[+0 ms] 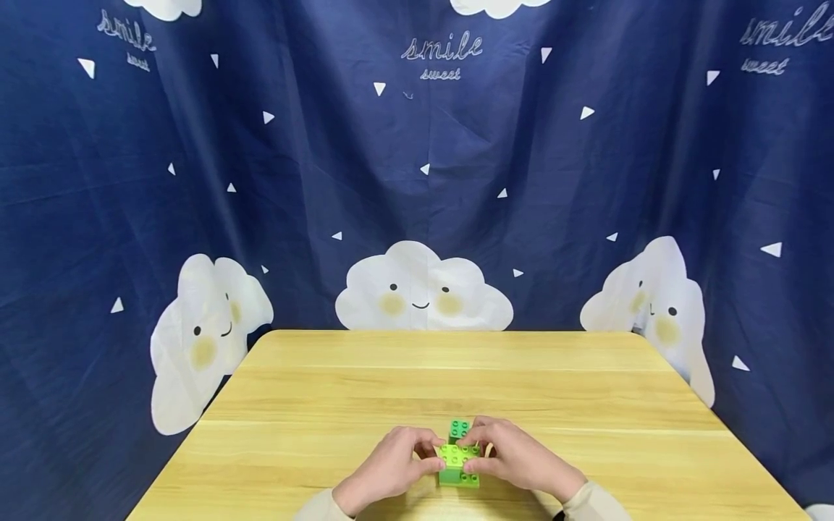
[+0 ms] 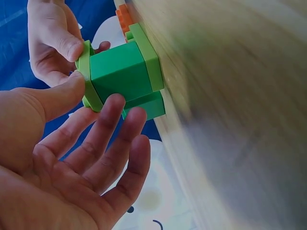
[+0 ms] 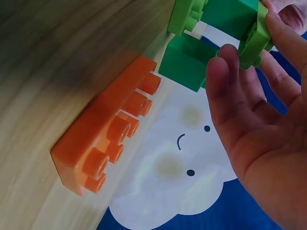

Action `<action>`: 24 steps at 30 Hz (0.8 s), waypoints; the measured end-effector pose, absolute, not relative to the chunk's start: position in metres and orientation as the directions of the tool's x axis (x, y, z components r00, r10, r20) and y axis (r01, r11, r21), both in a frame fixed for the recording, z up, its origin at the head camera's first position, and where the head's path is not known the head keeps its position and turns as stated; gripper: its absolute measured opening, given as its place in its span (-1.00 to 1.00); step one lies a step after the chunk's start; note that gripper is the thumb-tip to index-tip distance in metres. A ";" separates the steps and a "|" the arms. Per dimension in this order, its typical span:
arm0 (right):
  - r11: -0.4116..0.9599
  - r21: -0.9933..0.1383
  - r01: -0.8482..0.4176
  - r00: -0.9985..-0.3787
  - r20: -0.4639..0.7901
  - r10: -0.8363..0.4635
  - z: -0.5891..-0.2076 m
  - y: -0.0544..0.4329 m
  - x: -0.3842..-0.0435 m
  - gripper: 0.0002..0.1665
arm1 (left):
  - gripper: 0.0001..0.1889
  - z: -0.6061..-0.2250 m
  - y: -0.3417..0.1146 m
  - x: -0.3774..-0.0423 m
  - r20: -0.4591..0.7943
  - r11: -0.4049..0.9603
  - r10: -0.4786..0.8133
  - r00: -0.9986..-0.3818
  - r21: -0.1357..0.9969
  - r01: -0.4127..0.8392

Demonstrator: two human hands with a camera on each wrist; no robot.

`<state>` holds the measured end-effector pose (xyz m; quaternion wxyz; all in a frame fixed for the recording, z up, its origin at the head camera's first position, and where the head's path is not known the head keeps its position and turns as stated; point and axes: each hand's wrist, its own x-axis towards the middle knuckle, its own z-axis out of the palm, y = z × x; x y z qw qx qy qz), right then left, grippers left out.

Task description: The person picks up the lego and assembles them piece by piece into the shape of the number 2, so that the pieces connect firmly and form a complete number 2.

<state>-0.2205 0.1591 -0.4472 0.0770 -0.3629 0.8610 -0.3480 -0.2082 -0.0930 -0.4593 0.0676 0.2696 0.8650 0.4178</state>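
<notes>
My left hand (image 1: 396, 463) and right hand (image 1: 515, 454) pinch opposite sides of a flat lime-green building block (image 1: 454, 454) between thumb and index finger. In the left wrist view this flat block (image 2: 94, 96) lies on top of a darker green block (image 2: 120, 72), which stands on another lime block (image 2: 149, 60) on the table. The left hand's other fingers spread beside the stack. A separate green block (image 1: 459, 427) stands just behind the stack. Whether the top block is fully pressed down cannot be told.
An orange block (image 3: 98, 127) with several studs lies on the table beside the stack, hidden in the head view. The wooden table (image 1: 313, 405) reaches back to a dark blue curtain (image 1: 365, 159) with printed clouds.
</notes>
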 end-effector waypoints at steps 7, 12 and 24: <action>0.499 -0.638 -0.587 -0.719 0.127 -0.684 -0.448 0.159 -0.221 -0.61 | -0.77 -0.459 -0.094 -0.207 0.111 0.509 0.524 -0.844 0.754 0.416; 0.492 -0.609 -0.622 -0.702 0.156 -0.694 -0.448 0.161 -0.221 -0.61 | -0.77 -0.459 -0.093 -0.207 0.118 0.513 0.520 -0.846 0.748 0.420; 0.544 -0.639 -0.544 -0.780 0.147 -0.608 -0.433 0.165 -0.225 -0.60 | -0.73 -0.456 -0.093 -0.204 0.130 0.540 0.517 -0.846 0.717 0.440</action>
